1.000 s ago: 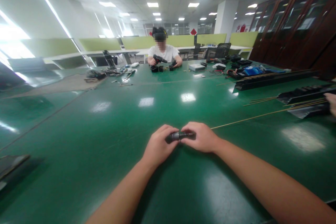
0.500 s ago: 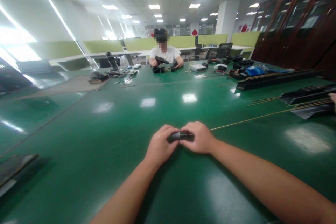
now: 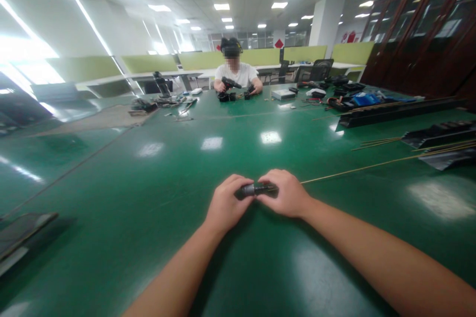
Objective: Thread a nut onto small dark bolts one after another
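Observation:
A short dark cylindrical piece (image 3: 248,189) with a grey section is held low over the green table (image 3: 167,237). My left hand (image 3: 227,201) is closed around its left end, thumb and fingers pinching it. From the right, my right hand (image 3: 288,193) curls around the narrower black end, its thumb and fingertips touching the piece. The two hands' fingertips nearly meet. A thin brass-coloured rod (image 3: 349,172) runs from behind my right hand to the right; whether it joins the dark piece is hidden by that hand.
Across the table a person (image 3: 238,77) holds a dark power drill (image 3: 231,82). Long black channels (image 3: 401,113) and more thin rods (image 3: 383,143) lie on the right. Tools and parts (image 3: 167,101) are at the far left, and a flat dark panel (image 3: 26,235) is at the near left.
My right hand has shifted slightly right, and more of the piece's narrow black end shows between its fingers. My left hand keeps its grip. Another hand at the right edge has left the view.

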The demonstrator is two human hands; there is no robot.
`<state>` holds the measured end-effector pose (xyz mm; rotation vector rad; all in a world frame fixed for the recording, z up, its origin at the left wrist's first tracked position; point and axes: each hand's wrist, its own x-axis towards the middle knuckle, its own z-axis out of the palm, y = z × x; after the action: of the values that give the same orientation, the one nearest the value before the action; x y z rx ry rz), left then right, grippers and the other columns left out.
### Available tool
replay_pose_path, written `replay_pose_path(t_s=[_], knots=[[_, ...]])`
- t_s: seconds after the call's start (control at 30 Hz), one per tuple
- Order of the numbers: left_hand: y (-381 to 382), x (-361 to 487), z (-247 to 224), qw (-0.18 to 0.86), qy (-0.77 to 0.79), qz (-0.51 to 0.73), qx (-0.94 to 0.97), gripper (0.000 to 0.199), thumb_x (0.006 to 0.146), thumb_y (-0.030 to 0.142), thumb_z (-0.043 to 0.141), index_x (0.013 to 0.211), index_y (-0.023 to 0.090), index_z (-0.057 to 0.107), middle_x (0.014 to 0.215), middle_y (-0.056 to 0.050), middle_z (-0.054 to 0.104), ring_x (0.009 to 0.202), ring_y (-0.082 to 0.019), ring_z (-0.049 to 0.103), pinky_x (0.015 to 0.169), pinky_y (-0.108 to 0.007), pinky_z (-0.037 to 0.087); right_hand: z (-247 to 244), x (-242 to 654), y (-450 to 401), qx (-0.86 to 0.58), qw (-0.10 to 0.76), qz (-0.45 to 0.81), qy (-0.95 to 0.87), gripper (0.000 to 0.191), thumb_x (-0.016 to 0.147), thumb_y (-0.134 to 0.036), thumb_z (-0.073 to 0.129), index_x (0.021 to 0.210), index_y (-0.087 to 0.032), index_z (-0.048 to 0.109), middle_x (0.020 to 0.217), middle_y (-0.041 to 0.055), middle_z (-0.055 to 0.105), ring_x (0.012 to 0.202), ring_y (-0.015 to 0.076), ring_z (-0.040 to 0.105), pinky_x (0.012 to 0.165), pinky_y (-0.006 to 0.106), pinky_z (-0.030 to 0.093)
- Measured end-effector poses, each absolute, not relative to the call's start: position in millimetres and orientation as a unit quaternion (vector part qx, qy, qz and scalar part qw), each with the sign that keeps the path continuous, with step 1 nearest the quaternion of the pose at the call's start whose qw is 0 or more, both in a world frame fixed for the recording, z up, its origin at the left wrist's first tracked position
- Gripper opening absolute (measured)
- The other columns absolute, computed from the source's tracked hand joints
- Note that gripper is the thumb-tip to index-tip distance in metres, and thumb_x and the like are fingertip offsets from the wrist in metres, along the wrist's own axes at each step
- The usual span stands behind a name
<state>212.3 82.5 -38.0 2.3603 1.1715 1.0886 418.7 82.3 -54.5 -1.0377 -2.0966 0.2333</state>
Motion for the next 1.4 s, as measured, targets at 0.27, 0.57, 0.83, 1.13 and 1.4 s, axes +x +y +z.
replay_pose_path(t_s=[0.27, 0.57, 0.83, 1.13, 1.4], knots=[[82.8, 212.4, -39.8, 0.151, 0.385, 0.380, 0.827, 0.021, 0.078, 0.013, 0.068, 0.098, 0.021, 0.069, 0.098, -0.005, 0.067, 0.093, -0.018, 0.062, 0.083, -0.030, 0.051, -55.2, 419.0, 82.0, -0.402, 0.378, 0.102, -0.828, 0.020, 0.079, -0.028, 0.072, 0.097, -0.020, 0.067, 0.093, 0.0055, 0.070, 0.089, 0.0213, 0.062, 0.083, 0.034, 0.045], [81.9, 213.4, -39.5, 0.153, 0.382, 0.391, 0.823, 0.022, 0.078, 0.012, 0.069, 0.098, 0.021, 0.069, 0.097, -0.004, 0.067, 0.092, -0.017, 0.062, 0.083, -0.029, 0.051, -54.6, 419.2, 79.9, -0.388, 0.385, 0.115, -0.829, 0.019, 0.080, -0.024, 0.070, 0.098, -0.020, 0.069, 0.093, 0.0047, 0.070, 0.087, 0.0200, 0.063, 0.081, 0.033, 0.046], [78.6, 215.2, -37.0, 0.155, 0.392, 0.397, 0.815, 0.019, 0.078, 0.014, 0.069, 0.095, 0.021, 0.071, 0.094, -0.005, 0.068, 0.089, -0.018, 0.063, 0.081, -0.029, 0.051, -55.7, 418.6, 81.4, -0.379, 0.388, 0.124, -0.831, 0.012, 0.082, -0.023, 0.069, 0.093, -0.021, 0.070, 0.090, 0.0040, 0.071, 0.084, 0.0192, 0.064, 0.079, 0.032, 0.046], [77.7, 215.9, -38.2, 0.150, 0.408, 0.401, 0.806, 0.017, 0.076, 0.017, 0.070, 0.093, 0.020, 0.073, 0.088, -0.005, 0.067, 0.082, -0.017, 0.062, 0.074, -0.028, 0.051, -55.6, 418.1, 82.0, -0.372, 0.390, 0.145, -0.830, 0.010, 0.083, -0.021, 0.068, 0.092, -0.020, 0.071, 0.087, 0.0041, 0.071, 0.080, 0.0182, 0.063, 0.076, 0.030, 0.048], [78.0, 215.3, -37.9, 0.144, 0.414, 0.399, 0.805, 0.017, 0.076, 0.018, 0.072, 0.092, 0.020, 0.073, 0.086, -0.005, 0.066, 0.080, -0.017, 0.062, 0.072, -0.028, 0.050, -56.2, 419.2, 82.8, -0.374, 0.385, 0.145, -0.831, 0.007, 0.083, -0.021, 0.068, 0.090, -0.020, 0.071, 0.085, 0.0035, 0.070, 0.078, 0.0171, 0.063, 0.073, 0.029, 0.046]])
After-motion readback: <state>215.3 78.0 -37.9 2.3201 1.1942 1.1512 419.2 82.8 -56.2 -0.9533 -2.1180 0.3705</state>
